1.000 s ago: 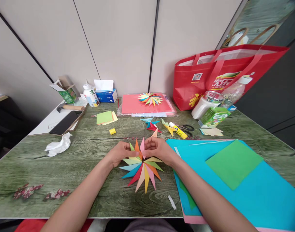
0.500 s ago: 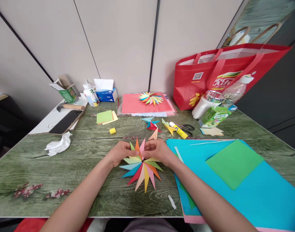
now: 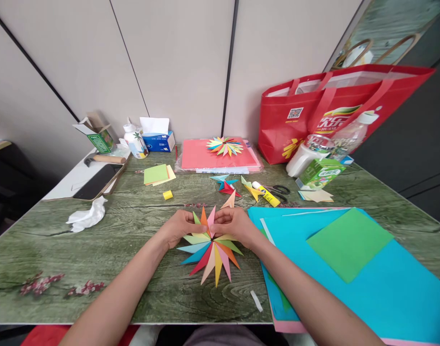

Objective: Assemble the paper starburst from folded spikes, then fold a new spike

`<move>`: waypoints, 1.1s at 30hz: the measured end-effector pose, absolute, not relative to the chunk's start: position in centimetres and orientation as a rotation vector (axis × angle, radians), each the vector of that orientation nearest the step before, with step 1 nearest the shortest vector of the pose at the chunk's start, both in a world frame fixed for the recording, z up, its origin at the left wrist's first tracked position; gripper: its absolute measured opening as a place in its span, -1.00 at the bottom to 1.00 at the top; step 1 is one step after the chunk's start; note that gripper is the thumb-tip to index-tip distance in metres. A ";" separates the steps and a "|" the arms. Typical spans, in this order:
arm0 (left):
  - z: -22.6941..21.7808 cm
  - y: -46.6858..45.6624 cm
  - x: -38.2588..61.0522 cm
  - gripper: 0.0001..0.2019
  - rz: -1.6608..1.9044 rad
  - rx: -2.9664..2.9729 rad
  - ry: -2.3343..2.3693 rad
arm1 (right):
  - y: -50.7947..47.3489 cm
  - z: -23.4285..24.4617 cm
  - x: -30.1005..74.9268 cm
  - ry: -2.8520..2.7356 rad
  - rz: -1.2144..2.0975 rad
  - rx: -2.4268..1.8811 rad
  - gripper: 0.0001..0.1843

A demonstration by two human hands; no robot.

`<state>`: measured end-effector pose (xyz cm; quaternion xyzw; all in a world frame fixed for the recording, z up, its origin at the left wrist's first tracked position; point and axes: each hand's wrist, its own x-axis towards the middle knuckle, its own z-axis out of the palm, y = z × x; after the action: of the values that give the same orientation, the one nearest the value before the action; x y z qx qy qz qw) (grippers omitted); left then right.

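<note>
A many-coloured paper star (image 3: 211, 250) of folded points lies on the green wood-grain table (image 3: 133, 269) in front of me. My left hand (image 3: 178, 227) pinches its upper left edge, by the green and orange points. My right hand (image 3: 232, 224) is closed on the upper right side, thumb and fingers on the pink point (image 3: 211, 217) that stands up in the middle. Both hands rest low on the table and meet at the star's top.
Blue and green paper sheets (image 3: 349, 259) lie to the right. Behind the star are loose folded points (image 3: 227, 186), a glue stick (image 3: 265, 193), scissors (image 3: 279, 191) and a finished star (image 3: 224, 146) on red paper. A red bag (image 3: 313, 115), bottles, tissue box and crumpled tissue (image 3: 86, 217) ring the table.
My right hand has pressed the pink point slightly lower and closer into the star. The left hand and the rest of the table look the same.
</note>
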<state>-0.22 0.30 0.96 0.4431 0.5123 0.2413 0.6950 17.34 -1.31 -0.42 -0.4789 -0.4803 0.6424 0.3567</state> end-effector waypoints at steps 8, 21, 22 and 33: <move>1.1 0.3 -0.1 -0.73 0.530 1.018 1.147 | -1.3 -0.4 17.2 -1.241 1.672 -1.220 -0.59; 1.1 0.3 -0.2 -0.71 0.514 1.034 1.151 | -1.2 -0.5 17.2 -1.240 1.624 -1.228 -0.63; 1.1 0.3 -0.2 -0.71 0.513 1.033 1.154 | -1.1 -0.4 17.2 -1.244 1.621 -1.228 -0.64; 0.9 0.2 -0.1 -0.73 0.543 1.006 1.183 | -1.2 -0.9 17.3 -1.278 1.633 -1.225 -0.63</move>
<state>-0.14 0.22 0.87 0.4483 0.5270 0.2418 0.6803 17.31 -1.18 -0.91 -0.4749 -0.4952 0.6330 0.3584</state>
